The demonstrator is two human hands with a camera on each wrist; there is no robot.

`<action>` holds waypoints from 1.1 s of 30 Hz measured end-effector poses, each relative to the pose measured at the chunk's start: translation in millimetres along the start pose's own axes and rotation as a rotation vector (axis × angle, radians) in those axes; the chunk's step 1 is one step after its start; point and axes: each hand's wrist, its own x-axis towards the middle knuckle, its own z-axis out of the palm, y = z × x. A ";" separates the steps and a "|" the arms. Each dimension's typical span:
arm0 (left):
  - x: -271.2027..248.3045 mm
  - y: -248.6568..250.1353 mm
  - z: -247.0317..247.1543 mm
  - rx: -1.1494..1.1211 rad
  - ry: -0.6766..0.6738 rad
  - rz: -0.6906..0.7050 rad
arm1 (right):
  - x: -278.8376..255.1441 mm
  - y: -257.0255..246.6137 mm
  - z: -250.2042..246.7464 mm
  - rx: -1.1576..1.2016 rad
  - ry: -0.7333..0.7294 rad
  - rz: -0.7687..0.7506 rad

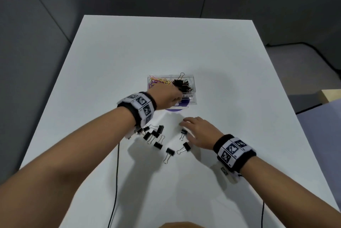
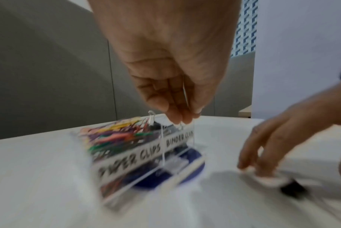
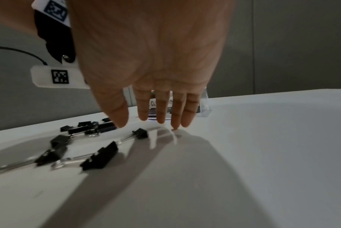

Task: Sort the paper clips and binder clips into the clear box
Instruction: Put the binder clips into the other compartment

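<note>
Left hand (image 2: 165,86) pinches a wire handle over the clear box (image 1: 191,87), best released inside the binder side (right compartment); right hand (image 1: 200,132) spread flat at the table's (image 1: 239,80) near-middle.

One box (image 1: 192,80), split into two compartments with two labels. Beyond the left hand (image 1: 166,96), the left compartment holds a tangle of coloured paper clips (image 1: 158,82), too many and too knotted to count; the right one holds a heap of black binder clips (image 1: 181,84), also uncountable. One wire (image 2: 185,92) shows pinched in the left hand's fingertips.

Loose clips: four lie singly, one (image 1: 184,131) at the right hand's (image 1: 200,131) fingers, one (image 1: 186,146) beside its thumb, two (image 1: 170,151) (image 1: 158,145) toward the left forearm. About five more cluster (image 1: 154,132) below the left wrist, partly hidden.

Two hands, two wristbands (image 1: 142,106) (image 1: 233,151), two cables (image 1: 116,172) (image 1: 263,214), one purple disc (image 1: 174,110), one table (image 1: 166,43).
</note>
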 end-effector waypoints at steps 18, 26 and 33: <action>-112.2 -44.6 84.2 -0.214 -0.211 -0.503 | -8.9 -29.4 20.0 -0.084 -0.017 0.099; -110.9 -42.5 96.0 -0.485 -0.029 -0.643 | -4.1 -25.8 22.3 -0.030 0.008 0.184; -96.9 -12.6 92.6 -0.449 -0.050 -0.660 | 13.7 -30.7 16.4 -0.003 -0.067 0.271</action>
